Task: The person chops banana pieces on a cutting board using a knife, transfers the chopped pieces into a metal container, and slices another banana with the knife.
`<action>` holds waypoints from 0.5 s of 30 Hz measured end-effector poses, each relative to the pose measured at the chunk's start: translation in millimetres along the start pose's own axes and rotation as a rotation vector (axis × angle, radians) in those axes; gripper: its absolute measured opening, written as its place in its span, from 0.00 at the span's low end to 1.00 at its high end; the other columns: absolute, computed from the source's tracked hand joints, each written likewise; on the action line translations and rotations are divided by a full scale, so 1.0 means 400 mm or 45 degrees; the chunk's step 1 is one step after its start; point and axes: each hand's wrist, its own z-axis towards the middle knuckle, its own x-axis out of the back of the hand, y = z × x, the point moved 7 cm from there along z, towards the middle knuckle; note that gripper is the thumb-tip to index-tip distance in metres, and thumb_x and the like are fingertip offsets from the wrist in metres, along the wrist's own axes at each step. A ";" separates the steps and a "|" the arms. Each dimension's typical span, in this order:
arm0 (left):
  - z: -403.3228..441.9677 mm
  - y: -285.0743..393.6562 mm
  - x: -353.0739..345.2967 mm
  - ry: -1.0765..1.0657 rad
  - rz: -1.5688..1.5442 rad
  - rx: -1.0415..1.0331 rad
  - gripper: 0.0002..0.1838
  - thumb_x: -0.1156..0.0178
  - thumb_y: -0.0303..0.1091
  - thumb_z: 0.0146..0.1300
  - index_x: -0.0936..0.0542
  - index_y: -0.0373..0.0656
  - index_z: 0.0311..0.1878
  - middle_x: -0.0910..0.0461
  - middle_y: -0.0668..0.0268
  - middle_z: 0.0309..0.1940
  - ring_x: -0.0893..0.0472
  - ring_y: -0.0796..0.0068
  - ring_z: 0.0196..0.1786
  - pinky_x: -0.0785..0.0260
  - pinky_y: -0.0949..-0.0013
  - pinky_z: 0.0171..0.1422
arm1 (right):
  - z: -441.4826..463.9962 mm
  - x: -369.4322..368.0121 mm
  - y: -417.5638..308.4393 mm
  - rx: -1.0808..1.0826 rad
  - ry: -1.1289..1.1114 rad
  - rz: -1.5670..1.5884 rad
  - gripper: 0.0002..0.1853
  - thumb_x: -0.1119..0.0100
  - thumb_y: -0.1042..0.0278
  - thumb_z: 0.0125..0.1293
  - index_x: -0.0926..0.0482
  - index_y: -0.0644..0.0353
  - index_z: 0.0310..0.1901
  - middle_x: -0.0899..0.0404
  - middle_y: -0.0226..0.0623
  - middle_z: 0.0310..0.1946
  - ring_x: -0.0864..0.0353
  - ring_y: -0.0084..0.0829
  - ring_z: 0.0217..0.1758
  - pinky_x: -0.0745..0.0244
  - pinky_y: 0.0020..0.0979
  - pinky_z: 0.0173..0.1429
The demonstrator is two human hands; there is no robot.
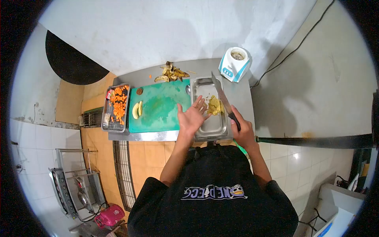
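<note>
My right hand (244, 130) grips the black handle of a large kitchen knife (222, 94), its blade angled up and to the left over a steel pan (204, 128). Inside that pan lies a heap of yellow mashed food (215, 106). My left hand (192, 117) is palm up with fingers spread, over the pan's left edge, and some bits seem to stick to its fingertips. To its left is a green cutting board (162, 110), on which two peeled banana pieces (137, 110) and a small brown round thing (139, 91) lie. A spoon (188, 90) rests by the pan.
A tray (104, 125) of orange diced pieces (118, 103) stands at the left. Banana peels (171, 73) lie behind the board. A white and blue blender base (235, 64) sits at the back right near the wall. A pink gas cylinder (109, 216) is on the floor, lower left.
</note>
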 end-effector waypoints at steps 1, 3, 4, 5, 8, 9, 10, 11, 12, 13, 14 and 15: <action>-0.002 0.004 0.004 0.009 -0.014 -0.012 0.60 0.77 0.86 0.66 0.49 0.43 0.85 0.66 0.56 0.88 0.77 0.55 0.88 0.86 0.35 0.84 | -0.011 0.004 -0.007 0.074 0.090 0.032 0.31 0.45 0.67 0.75 0.34 0.42 0.78 0.16 0.53 0.30 0.15 0.56 0.33 0.20 0.51 0.40; -0.010 0.011 0.009 0.091 0.021 -0.045 0.59 0.77 0.84 0.68 0.47 0.42 0.85 0.60 0.56 0.87 0.68 0.52 0.87 0.79 0.34 0.85 | -0.044 -0.037 0.037 -0.018 0.010 -0.066 0.31 0.46 0.65 0.75 0.35 0.39 0.79 0.16 0.52 0.30 0.15 0.56 0.32 0.19 0.52 0.40; -0.015 0.013 0.020 0.172 0.054 -0.078 0.57 0.76 0.82 0.70 0.46 0.41 0.84 0.53 0.56 0.86 0.59 0.50 0.85 0.73 0.33 0.85 | -0.062 -0.071 0.078 -0.189 -0.159 -0.192 0.32 0.46 0.65 0.76 0.36 0.38 0.80 0.16 0.52 0.30 0.15 0.57 0.31 0.19 0.53 0.40; -0.018 0.007 0.024 0.173 0.050 -0.074 0.57 0.76 0.82 0.70 0.46 0.41 0.84 0.53 0.56 0.86 0.59 0.50 0.85 0.73 0.33 0.85 | -0.076 -0.079 0.101 -0.194 -0.161 -0.195 0.32 0.46 0.65 0.76 0.36 0.38 0.80 0.16 0.52 0.30 0.15 0.57 0.31 0.19 0.53 0.40; -0.007 0.025 0.037 0.220 0.087 -0.094 0.56 0.75 0.82 0.70 0.46 0.43 0.84 0.51 0.56 0.85 0.57 0.49 0.85 0.70 0.34 0.84 | -0.075 -0.119 0.151 -0.449 -0.576 -0.617 0.31 0.46 0.65 0.76 0.36 0.40 0.79 0.16 0.53 0.29 0.15 0.57 0.33 0.21 0.53 0.43; -0.022 0.022 0.045 0.216 0.111 -0.094 0.55 0.75 0.82 0.70 0.45 0.44 0.84 0.50 0.55 0.85 0.57 0.49 0.85 0.70 0.34 0.84 | -0.071 -0.099 0.112 -0.474 -0.547 -0.489 0.31 0.46 0.64 0.76 0.36 0.38 0.79 0.16 0.53 0.29 0.16 0.59 0.33 0.22 0.55 0.43; -0.041 0.014 0.056 0.216 0.135 -0.084 0.54 0.74 0.81 0.70 0.45 0.46 0.84 0.50 0.55 0.84 0.56 0.50 0.85 0.69 0.34 0.84 | -0.082 -0.087 0.088 -0.510 -0.516 -0.361 0.31 0.45 0.64 0.76 0.36 0.36 0.79 0.17 0.53 0.28 0.16 0.60 0.33 0.22 0.56 0.43; -0.041 0.009 0.061 0.217 0.135 -0.080 0.54 0.74 0.81 0.70 0.45 0.46 0.84 0.50 0.55 0.84 0.56 0.50 0.85 0.69 0.34 0.84 | -0.083 -0.084 0.088 -0.515 -0.514 -0.361 0.31 0.45 0.64 0.76 0.36 0.36 0.79 0.17 0.53 0.28 0.16 0.60 0.33 0.22 0.56 0.43; -0.037 0.003 0.065 0.212 0.106 -0.067 0.54 0.73 0.81 0.71 0.45 0.47 0.84 0.49 0.55 0.84 0.55 0.50 0.84 0.67 0.34 0.84 | -0.078 -0.078 0.083 -0.479 -0.479 -0.307 0.31 0.46 0.64 0.77 0.36 0.38 0.79 0.16 0.50 0.28 0.16 0.56 0.30 0.22 0.54 0.41; -0.034 -0.002 0.069 0.209 0.076 -0.055 0.53 0.73 0.81 0.71 0.45 0.48 0.84 0.48 0.55 0.84 0.53 0.50 0.84 0.66 0.34 0.83 | -0.075 -0.073 0.077 -0.444 -0.444 -0.252 0.30 0.48 0.65 0.78 0.37 0.39 0.80 0.15 0.47 0.28 0.16 0.52 0.27 0.22 0.52 0.39; -0.032 -0.006 0.073 0.208 0.077 -0.053 0.53 0.73 0.81 0.71 0.45 0.48 0.84 0.48 0.55 0.84 0.53 0.50 0.84 0.66 0.34 0.83 | -0.078 -0.090 0.104 -0.445 -0.442 -0.253 0.30 0.48 0.65 0.78 0.37 0.39 0.80 0.15 0.47 0.28 0.16 0.52 0.27 0.22 0.52 0.39; -0.030 -0.010 0.073 0.190 0.085 -0.042 0.52 0.71 0.80 0.71 0.46 0.49 0.85 0.46 0.55 0.84 0.51 0.50 0.83 0.65 0.35 0.83 | -0.069 -0.104 0.117 -0.233 -0.253 -0.023 0.30 0.48 0.66 0.79 0.38 0.42 0.80 0.15 0.42 0.28 0.18 0.45 0.25 0.23 0.50 0.38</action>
